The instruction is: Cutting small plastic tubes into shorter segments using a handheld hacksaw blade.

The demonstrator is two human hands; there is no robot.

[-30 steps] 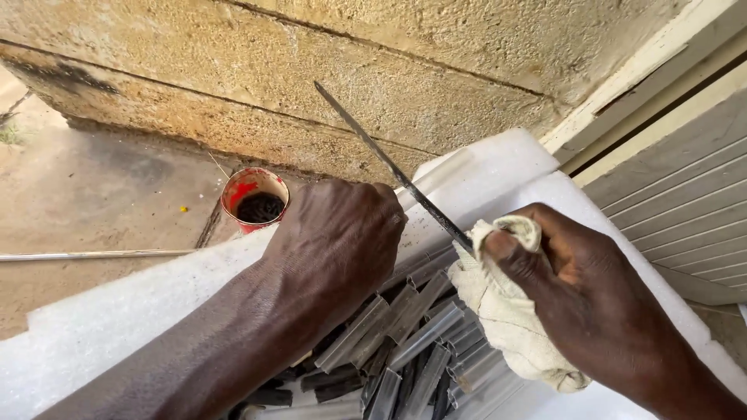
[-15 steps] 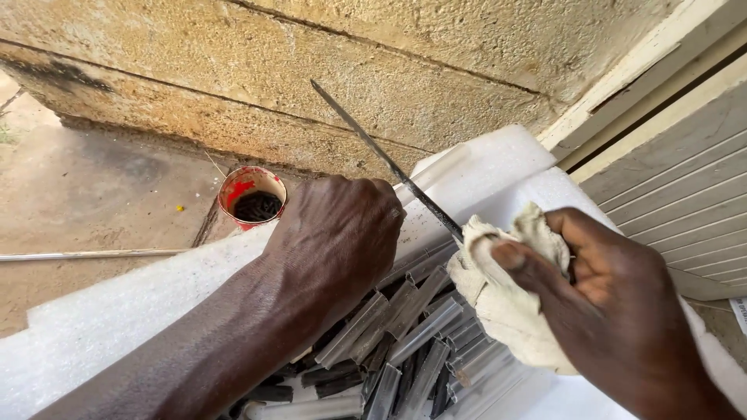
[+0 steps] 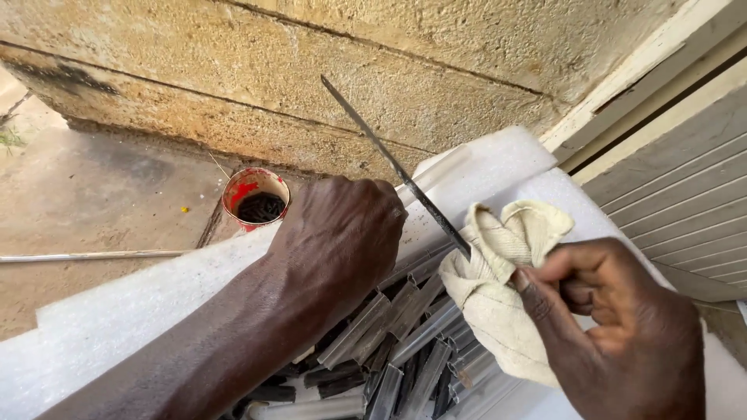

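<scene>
Cream cloth rag (image 3: 498, 288) pinched in right hand (image 3: 622, 342), wiping thin dark metal strip (image 3: 389, 159) | left hand (image 3: 342, 233) closed around strip's lower end | wiping midway; grey strips (image 3: 389, 342) piled below.

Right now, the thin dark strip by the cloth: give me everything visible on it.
The thin dark strip is long, narrow and flat, and looks like dark metal. It slants from an upper tip against the stone wall down to the right, where its lower end goes into the cream cloth bunched in the right hand. The left hand sits beside its lower part; contact cannot be told.
</scene>
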